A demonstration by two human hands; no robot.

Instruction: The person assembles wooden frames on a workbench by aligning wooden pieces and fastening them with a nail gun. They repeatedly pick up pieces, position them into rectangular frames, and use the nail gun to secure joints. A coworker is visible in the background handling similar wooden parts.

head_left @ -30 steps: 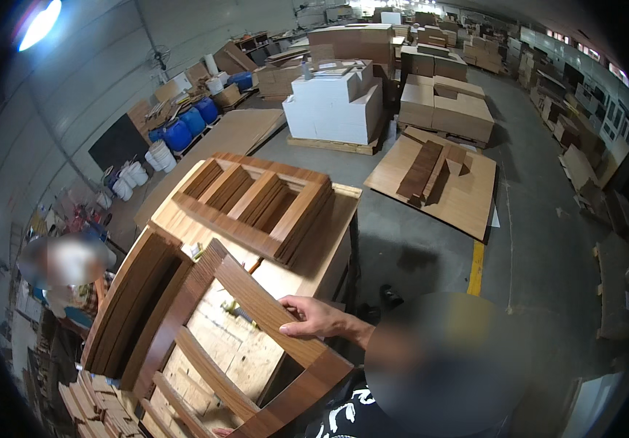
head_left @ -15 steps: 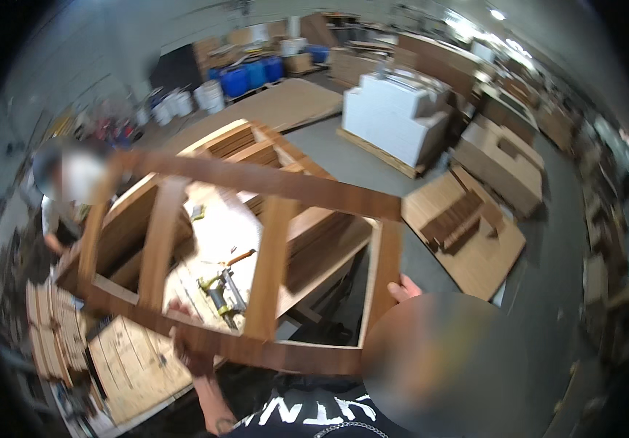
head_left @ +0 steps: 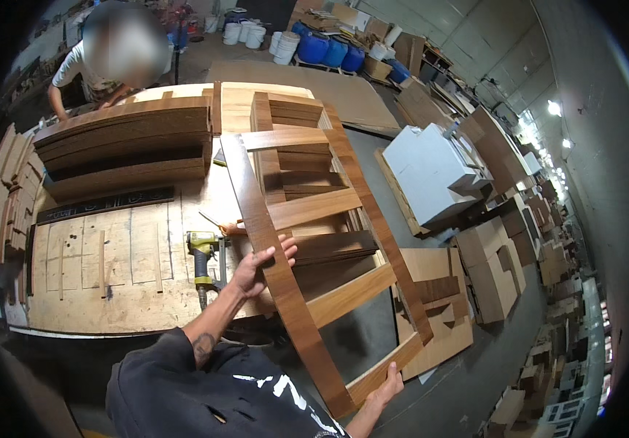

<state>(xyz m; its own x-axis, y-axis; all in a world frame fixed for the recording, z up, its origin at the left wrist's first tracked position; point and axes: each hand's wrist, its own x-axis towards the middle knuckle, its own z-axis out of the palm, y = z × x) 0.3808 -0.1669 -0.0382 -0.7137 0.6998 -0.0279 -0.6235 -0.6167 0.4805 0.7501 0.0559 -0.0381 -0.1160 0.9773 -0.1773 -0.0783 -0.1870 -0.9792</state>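
My left hand [head_left: 260,266] grips one long rail of a ladder-like wooden frame [head_left: 301,328], its fingers wrapped over the rail's inner edge. With my right hand [head_left: 384,387] I hold the short end piece at the frame's near corner. The frame slants from far left to near right, with several crosspieces between two brown rails. Just left of my left hand, a yellow-green and black nail gun [head_left: 201,255] lies on the wooden workbench [head_left: 132,310]. An orange-handled tool [head_left: 234,228] lies beside it, partly covered by the frame.
Stacked brown boards [head_left: 125,139] stand on the bench's far left, with a person [head_left: 85,77] behind them. More wooden frames [head_left: 263,117] are stacked beyond the held one. On the right are a white wrapped pallet load [head_left: 424,171], a cardboard box [head_left: 486,255] and a wooden panel [head_left: 449,336].
The frame has swung from lying crosswise before me to pointing away, its far end now further right. My view has turned, and my right hand has come to the near end piece.
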